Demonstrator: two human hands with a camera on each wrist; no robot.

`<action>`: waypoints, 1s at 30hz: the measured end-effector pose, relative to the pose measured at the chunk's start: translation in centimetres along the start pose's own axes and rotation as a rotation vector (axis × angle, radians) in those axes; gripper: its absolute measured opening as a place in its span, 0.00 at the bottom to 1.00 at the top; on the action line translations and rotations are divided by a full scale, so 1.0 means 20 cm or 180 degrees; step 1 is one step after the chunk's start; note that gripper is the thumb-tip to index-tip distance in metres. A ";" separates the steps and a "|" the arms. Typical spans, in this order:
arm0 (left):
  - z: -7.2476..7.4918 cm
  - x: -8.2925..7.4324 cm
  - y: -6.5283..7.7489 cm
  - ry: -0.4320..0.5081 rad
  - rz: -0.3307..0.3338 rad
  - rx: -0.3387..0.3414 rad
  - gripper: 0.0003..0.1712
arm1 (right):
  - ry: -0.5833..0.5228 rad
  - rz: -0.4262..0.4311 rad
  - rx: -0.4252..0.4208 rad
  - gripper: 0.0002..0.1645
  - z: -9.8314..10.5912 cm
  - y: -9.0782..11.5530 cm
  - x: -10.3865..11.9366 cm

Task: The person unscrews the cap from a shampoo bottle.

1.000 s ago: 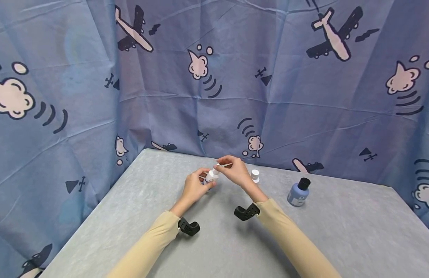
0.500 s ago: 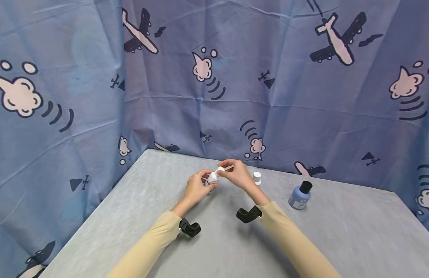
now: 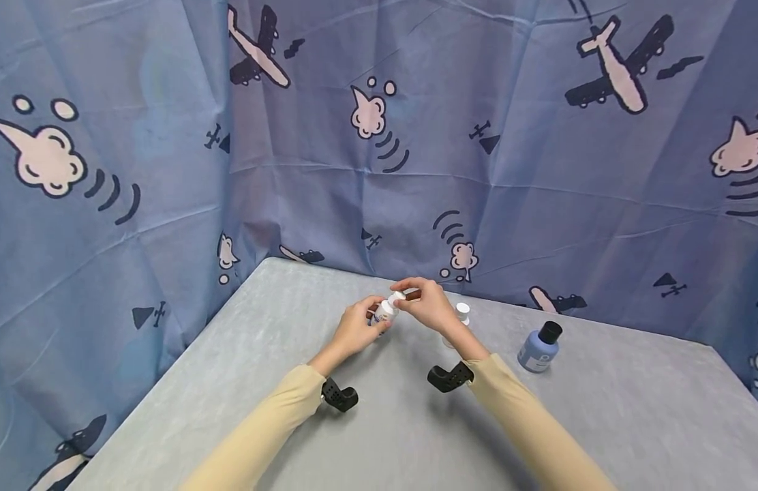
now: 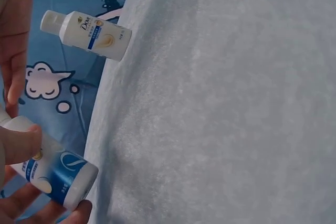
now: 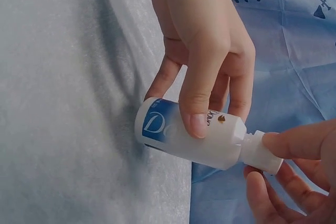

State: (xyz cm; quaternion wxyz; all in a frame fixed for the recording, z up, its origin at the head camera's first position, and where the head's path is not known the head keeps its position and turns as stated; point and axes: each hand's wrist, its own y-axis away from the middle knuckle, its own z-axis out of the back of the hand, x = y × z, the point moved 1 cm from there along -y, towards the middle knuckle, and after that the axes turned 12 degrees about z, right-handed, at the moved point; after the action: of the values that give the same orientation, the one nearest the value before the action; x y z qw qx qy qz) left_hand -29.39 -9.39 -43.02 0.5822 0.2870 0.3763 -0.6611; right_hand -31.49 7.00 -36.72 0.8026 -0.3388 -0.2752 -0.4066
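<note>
My left hand (image 3: 356, 327) grips the body of a small white Dove bottle (image 5: 176, 129) with a blue label. The bottle lies tilted in the right wrist view, its base toward the left. At its neck, the thumb and fingers of my right hand (image 5: 302, 163) pinch the white cap (image 5: 260, 153). A bit of the neck shows between cap and shoulder; whether the cap is still threaded on, I cannot tell. In the left wrist view, the thumb (image 4: 21, 145) lies across the bottle's upper part, and my right hand (image 4: 16, 40) enters from above.
Another white Dove bottle (image 4: 97, 35) with a white cap stands behind my right forearm. Farther right on the grey-white table (image 3: 391, 423) is a blue bottle (image 3: 538, 349) with a black cap. A blue curtain (image 3: 416, 170) printed with planes hangs behind the table.
The head view has swung slightly left, so everything sits farther right in it. My right-hand fingers have shifted a little around the cap. My left hand keeps its grip on the bottle.
</note>
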 end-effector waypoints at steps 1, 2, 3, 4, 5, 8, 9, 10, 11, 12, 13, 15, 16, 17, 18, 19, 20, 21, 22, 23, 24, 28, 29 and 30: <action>0.00 0.00 0.00 -0.0007 0.0004 0.0016 0.24 | -0.0011 -0.0005 0.0019 0.17 0.00 0.00 0.00; 0.01 0.00 0.00 -0.0015 -0.0008 0.0025 0.24 | -0.0022 -0.0010 0.0038 0.17 0.00 0.00 0.00; 0.01 0.00 0.00 -0.0018 -0.0014 0.0030 0.24 | -0.0039 -0.0014 0.0055 0.17 0.00 0.00 0.00; 0.01 0.01 0.00 -0.0019 -0.0021 0.0024 0.24 | -0.0058 -0.0007 0.0071 0.18 0.00 0.00 -0.01; 0.01 0.01 0.00 -0.0013 -0.0027 0.0014 0.24 | -0.0077 0.0011 0.0085 0.18 0.00 0.00 -0.01; 0.01 0.01 0.00 0.0022 0.0004 -0.0059 0.24 | -0.0128 0.0040 0.0090 0.19 -0.01 -0.01 -0.02; 0.01 0.01 0.00 0.0036 0.0022 -0.0095 0.24 | -0.0116 0.0043 0.0072 0.19 -0.01 -0.01 -0.02; 0.01 0.02 -0.01 0.0045 0.0033 -0.0136 0.24 | -0.0096 0.0037 0.0048 0.19 -0.01 -0.02 -0.03; 0.00 0.02 -0.01 0.0054 0.0046 -0.0177 0.24 | -0.0057 0.0022 0.0018 0.19 -0.01 -0.02 -0.03; 0.00 0.02 -0.01 0.0048 0.0066 -0.0222 0.24 | -0.0020 -0.0016 -0.0022 0.18 -0.01 -0.03 -0.03; 0.00 0.02 -0.02 0.0042 0.0091 -0.0263 0.24 | 0.0020 -0.0056 -0.0056 0.18 -0.02 -0.03 -0.03; 0.00 0.02 -0.02 0.0018 0.0129 -0.0339 0.24 | 0.0102 -0.0137 -0.0118 0.19 -0.02 -0.04 -0.03; 0.00 0.02 -0.02 0.0004 0.0143 -0.0363 0.24 | 0.0129 -0.0170 -0.0146 0.19 -0.03 -0.04 -0.03; 0.00 0.02 -0.02 -0.0003 0.0157 -0.0380 0.24 | 0.0156 -0.0195 -0.0173 0.19 -0.03 -0.04 -0.02; -0.01 0.02 -0.02 -0.0006 0.0171 -0.0389 0.24 | 0.0174 -0.0216 -0.0195 0.19 -0.03 -0.04 -0.03; -0.01 0.02 -0.02 0.0001 0.0181 -0.0392 0.24 | 0.0204 -0.0218 -0.0211 0.19 -0.03 -0.04 -0.03; -0.01 0.01 -0.02 0.0012 0.0176 -0.0393 0.24 | 0.0226 -0.0204 -0.0219 0.18 -0.03 -0.04 -0.03; -0.01 0.01 -0.02 0.0023 0.0164 -0.0391 0.24 | 0.0241 -0.0194 -0.0230 0.18 -0.03 -0.04 -0.03; -0.02 0.01 -0.02 0.0037 0.0144 -0.0389 0.23 | 0.0246 -0.0178 -0.0235 0.17 -0.03 -0.05 -0.04; -0.02 0.01 -0.01 0.0043 0.0121 -0.0386 0.23 | 0.0249 -0.0140 -0.0238 0.16 -0.03 -0.05 -0.04; -0.02 0.01 -0.01 0.0060 0.0119 -0.0378 0.24 | 0.0237 -0.0106 -0.0235 0.16 -0.03 -0.05 -0.04; -0.02 0.02 -0.02 0.0066 0.0122 -0.0354 0.25 | 0.0187 0.0076 -0.0171 0.16 -0.03 -0.05 -0.03; -0.02 0.02 -0.02 0.0068 0.0129 -0.0339 0.25 | 0.0169 0.0121 -0.0139 0.17 -0.03 -0.05 -0.02; -0.02 0.03 -0.02 0.0073 0.0142 -0.0323 0.25 | 0.0146 0.0126 -0.0102 0.17 -0.03 -0.05 -0.02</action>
State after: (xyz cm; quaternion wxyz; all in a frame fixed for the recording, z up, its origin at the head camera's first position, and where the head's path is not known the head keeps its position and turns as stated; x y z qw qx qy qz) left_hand -29.90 -9.35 -43.58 0.6062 0.2730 0.4095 -0.6248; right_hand -32.45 6.33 -37.12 0.8110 -0.3476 -0.2435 -0.4027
